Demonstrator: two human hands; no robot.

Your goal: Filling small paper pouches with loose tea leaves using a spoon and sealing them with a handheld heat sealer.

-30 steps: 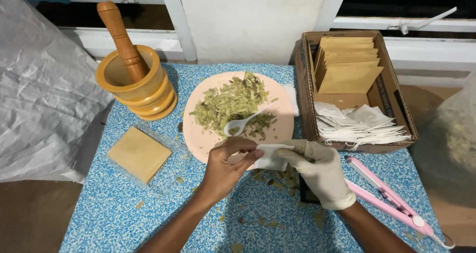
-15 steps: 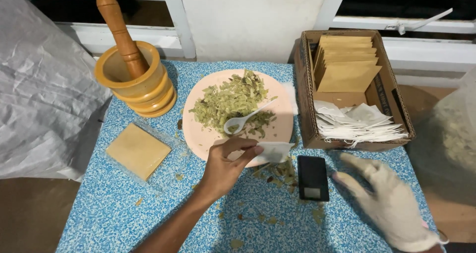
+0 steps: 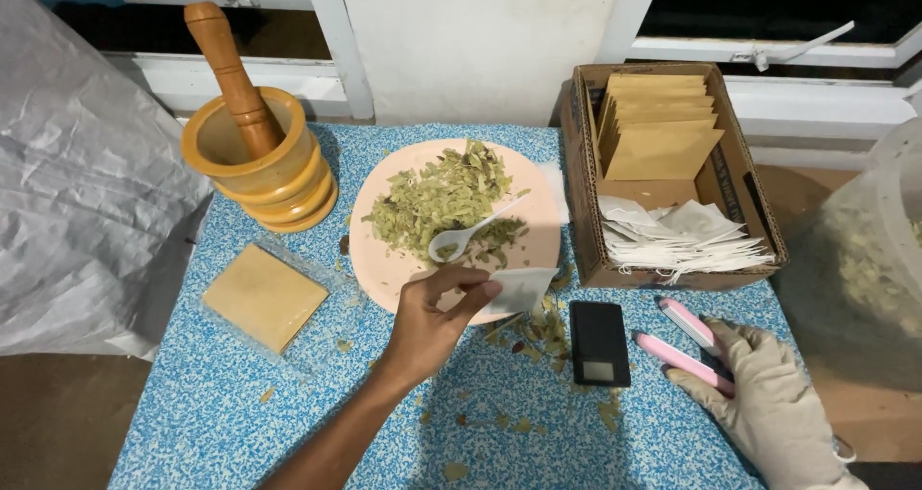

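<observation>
This looks like a small home workplace for packing dried herbs, not a factory or a shop. A low table (image 3: 240,423) with a blue speckled cover stands against a white wall under window frames (image 3: 768,53). On it are a yellow wooden mortar (image 3: 259,168) with a pestle (image 3: 230,62), a pink plate (image 3: 538,240) with crushed dried leaves (image 3: 432,202), a small pocket scale (image 3: 598,342), and a cardboard box (image 3: 581,183) with paper envelopes (image 3: 658,130) and white filter bags (image 3: 682,240). A big plastic sack (image 3: 77,211) lies beside the table.
</observation>
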